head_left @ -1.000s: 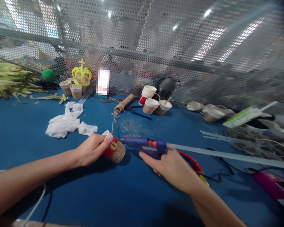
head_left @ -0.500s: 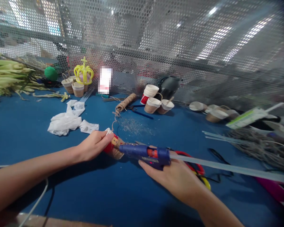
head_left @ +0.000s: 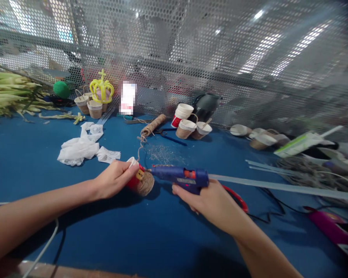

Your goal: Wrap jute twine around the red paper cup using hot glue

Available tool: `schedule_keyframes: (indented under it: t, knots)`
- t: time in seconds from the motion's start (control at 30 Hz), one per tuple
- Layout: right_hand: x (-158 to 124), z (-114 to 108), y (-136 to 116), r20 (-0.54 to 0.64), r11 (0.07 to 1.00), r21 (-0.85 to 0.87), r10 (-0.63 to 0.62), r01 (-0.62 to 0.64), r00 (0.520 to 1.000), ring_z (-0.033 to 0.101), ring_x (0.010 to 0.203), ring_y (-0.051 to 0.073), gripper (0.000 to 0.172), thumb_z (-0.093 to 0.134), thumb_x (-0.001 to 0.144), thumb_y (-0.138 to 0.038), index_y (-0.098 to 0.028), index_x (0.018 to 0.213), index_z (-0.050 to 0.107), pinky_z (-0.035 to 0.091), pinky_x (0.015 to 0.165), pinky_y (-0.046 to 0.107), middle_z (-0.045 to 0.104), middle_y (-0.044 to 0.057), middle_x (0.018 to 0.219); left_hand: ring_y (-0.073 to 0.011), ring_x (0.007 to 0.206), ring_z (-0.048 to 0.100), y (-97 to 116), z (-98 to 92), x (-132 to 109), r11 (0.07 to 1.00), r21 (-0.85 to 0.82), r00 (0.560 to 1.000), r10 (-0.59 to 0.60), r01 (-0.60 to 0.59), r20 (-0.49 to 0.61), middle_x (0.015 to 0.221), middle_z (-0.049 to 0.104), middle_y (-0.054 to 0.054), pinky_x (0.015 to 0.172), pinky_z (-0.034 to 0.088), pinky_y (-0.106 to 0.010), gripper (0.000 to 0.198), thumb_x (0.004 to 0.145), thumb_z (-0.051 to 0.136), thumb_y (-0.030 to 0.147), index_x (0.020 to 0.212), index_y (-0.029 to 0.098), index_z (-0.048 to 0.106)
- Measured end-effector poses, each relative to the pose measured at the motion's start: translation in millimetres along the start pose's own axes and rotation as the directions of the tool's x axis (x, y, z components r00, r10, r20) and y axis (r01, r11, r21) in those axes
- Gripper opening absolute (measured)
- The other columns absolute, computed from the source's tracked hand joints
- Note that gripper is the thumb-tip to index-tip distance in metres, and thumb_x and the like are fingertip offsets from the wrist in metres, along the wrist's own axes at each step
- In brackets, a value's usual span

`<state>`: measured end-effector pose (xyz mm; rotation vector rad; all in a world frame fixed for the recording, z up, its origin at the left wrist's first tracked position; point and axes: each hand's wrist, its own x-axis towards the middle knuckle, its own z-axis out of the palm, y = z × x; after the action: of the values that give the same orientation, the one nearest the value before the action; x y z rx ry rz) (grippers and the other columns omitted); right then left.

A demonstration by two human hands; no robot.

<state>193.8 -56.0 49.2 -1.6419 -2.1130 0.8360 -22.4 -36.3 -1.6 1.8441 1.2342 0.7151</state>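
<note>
My left hand (head_left: 115, 178) is closed around the rim end of a small red paper cup (head_left: 145, 183), which lies tilted with its base toward the right. Brown twine covers the base part of the cup, and a strand runs from it back to a twine roll (head_left: 153, 126). In my right hand (head_left: 204, 200) is a blue glue gun (head_left: 174, 173), gripped by its handle, with a small red light showing. A long translucent glue stick (head_left: 266, 184) sticks out of its rear. The nozzle is at the cup's upper side; whether it touches, I cannot tell.
Behind the hands lie crumpled white tissue (head_left: 78, 150) and blue-handled pliers (head_left: 174, 138). Twine-wrapped cups (head_left: 186, 129) stand near the perforated metal screen (head_left: 162, 50). Red-handled scissors (head_left: 237, 197) rest by my right wrist. Grey cord (head_left: 316, 175) is heaped at the right.
The glue gun has risen slightly, its nozzle moving from the cup's middle to its upper side. More of the twine-covered base shows. My left hand stays on the cup.
</note>
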Motion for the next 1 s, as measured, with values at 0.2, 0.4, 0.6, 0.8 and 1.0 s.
schedule_keyframes:
  t: [0.2,0.4,0.6,0.8,1.0]
  knots:
    - [6.9,-2.2,4.8,0.053,0.990,0.120,0.070,-0.076,0.996,0.042,0.036,0.009,0.025,0.052,0.073,-0.037,-0.016,0.061,0.050,0.037,0.041,0.022,0.043,-0.006,0.038,-0.0078,0.050,0.030,-2.5,-0.5,-2.4,0.996,-0.036,0.996,0.084,-0.083,0.022,0.053,0.036,0.003,0.046,0.029,-0.020,0.043,0.084,0.025,0.040,0.058,0.013,0.045]
    - [13.9,-13.5,17.3,0.041,0.930,0.365,0.030,-0.043,0.999,0.042,0.043,0.007,0.025,0.055,0.072,-0.037,-0.015,0.062,0.050,0.036,0.046,0.021,0.046,-0.005,0.044,-0.0076,0.050,0.029,-5.4,-2.5,-5.2,0.980,-0.075,0.983,0.186,-0.184,0.010,0.053,0.034,0.004,0.047,0.029,-0.020,0.040,0.085,0.026,0.037,0.059,0.013,0.045]
    - [48.9,-29.5,40.2,-0.164,0.953,0.282,0.166,-0.115,0.972,0.050,0.055,0.009,0.027,0.049,0.076,-0.042,-0.016,0.071,0.053,0.041,0.051,0.021,0.058,0.003,0.067,-0.0082,0.051,0.031,-4.5,-2.6,-6.4,0.974,-0.087,0.977,0.210,-0.211,-0.023,0.056,0.039,0.002,0.048,0.030,-0.020,0.040,0.085,0.026,0.037,0.065,0.012,0.049]
    - [97.0,-35.9,66.2,-0.235,0.934,0.084,0.357,-0.346,0.904,0.050,0.047,0.011,0.029,0.047,0.080,-0.037,-0.011,0.069,0.054,0.041,0.045,0.026,0.056,0.005,0.060,-0.0081,0.050,0.030,-4.1,-1.3,-7.0,0.969,-0.070,0.971,0.235,-0.237,-0.040,0.055,0.038,0.002,0.047,0.029,-0.021,0.039,0.085,0.027,0.035,0.061,0.012,0.047]
    - [111.3,-25.9,69.9,-0.232,0.940,-0.032,0.325,-0.341,0.917,0.053,0.089,0.016,0.024,0.045,0.084,-0.027,-0.018,0.105,0.051,0.045,0.075,0.036,0.052,0.007,0.109,-0.0082,0.051,0.030,-3.2,-1.2,-7.8,0.966,-0.067,0.968,0.249,-0.250,-0.024,0.056,0.038,0.002,0.049,0.029,-0.021,0.039,0.085,0.026,0.035,0.061,0.013,0.045]
